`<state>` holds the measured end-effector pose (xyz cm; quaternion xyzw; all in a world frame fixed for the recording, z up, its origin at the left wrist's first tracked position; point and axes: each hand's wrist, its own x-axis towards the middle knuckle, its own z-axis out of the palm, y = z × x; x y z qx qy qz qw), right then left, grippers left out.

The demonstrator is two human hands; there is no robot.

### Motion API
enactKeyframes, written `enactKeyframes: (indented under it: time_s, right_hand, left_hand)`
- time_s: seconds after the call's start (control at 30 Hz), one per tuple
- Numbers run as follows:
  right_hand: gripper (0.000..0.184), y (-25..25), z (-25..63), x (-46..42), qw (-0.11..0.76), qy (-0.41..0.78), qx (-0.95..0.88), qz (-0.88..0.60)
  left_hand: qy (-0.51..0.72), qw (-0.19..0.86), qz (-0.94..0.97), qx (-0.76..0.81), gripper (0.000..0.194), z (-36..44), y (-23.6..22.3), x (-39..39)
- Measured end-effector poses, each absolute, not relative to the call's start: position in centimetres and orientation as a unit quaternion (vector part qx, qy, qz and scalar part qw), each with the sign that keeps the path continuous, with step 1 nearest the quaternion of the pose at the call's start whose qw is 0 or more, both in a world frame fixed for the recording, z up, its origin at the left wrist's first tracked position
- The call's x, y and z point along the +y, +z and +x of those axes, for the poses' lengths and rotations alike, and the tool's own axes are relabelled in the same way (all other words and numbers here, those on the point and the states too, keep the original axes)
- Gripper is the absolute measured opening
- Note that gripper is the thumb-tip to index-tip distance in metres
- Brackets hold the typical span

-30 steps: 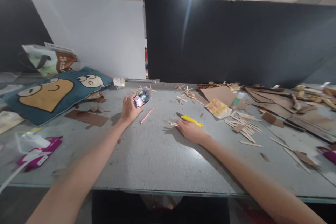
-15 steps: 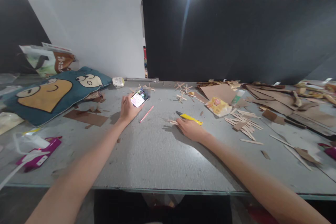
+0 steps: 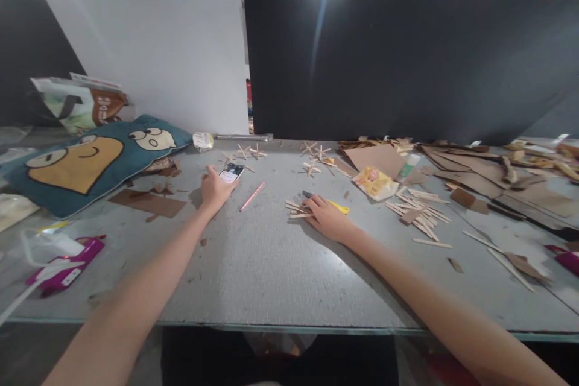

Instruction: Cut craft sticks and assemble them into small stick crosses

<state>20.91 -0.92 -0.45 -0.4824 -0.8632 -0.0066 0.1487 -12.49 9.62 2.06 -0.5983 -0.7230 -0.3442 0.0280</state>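
A smartphone (image 3: 231, 172) with a lit screen is in my left hand (image 3: 216, 189), whose fingers are closed around its near left edge, low over the table. My right hand (image 3: 329, 219) lies palm down on the table, fingers stretched out and a little apart. Beneath its fingertips, several flat wooden sticks (image 3: 296, 210) poke out to the left. A yellow utility knife (image 3: 340, 208) with a grey end lies just behind that hand and is partly covered by it. Between the two hands lies a pink patterned pencil or straw (image 3: 252, 196).
Star-shaped stick assemblies (image 3: 311, 167) stand at the back. On the right are a yellow packet (image 3: 375, 183), a glue stick (image 3: 408, 167), loose sticks (image 3: 420, 215) and cardboard (image 3: 479, 170). A cushion (image 3: 113, 157) and a purple power strip (image 3: 67, 271) occupy the left.
The phone has come down and left, tilting flatter, and its screen shows darker content. My right hand's fingers have spread, and the sticks beneath fan out more.
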Motion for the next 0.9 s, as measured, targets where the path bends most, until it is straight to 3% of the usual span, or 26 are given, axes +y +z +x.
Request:
enactKeyframes:
  time_s: [0.6,0.9]
  right_hand:
    - [0.019,-0.58,21.42,-0.71,0.153,-0.01,-0.872,-0.464]
    - [0.02,-0.75,21.52,-0.6,0.151,-0.018,-0.876,-0.458]
  left_hand:
    - [-0.282,0.028,-0.597,-0.75,0.069,-12.34,1.49,8.96]
    - [-0.331,-0.032,-0.56,-0.759,0.084,-13.11,1.84,9.67]
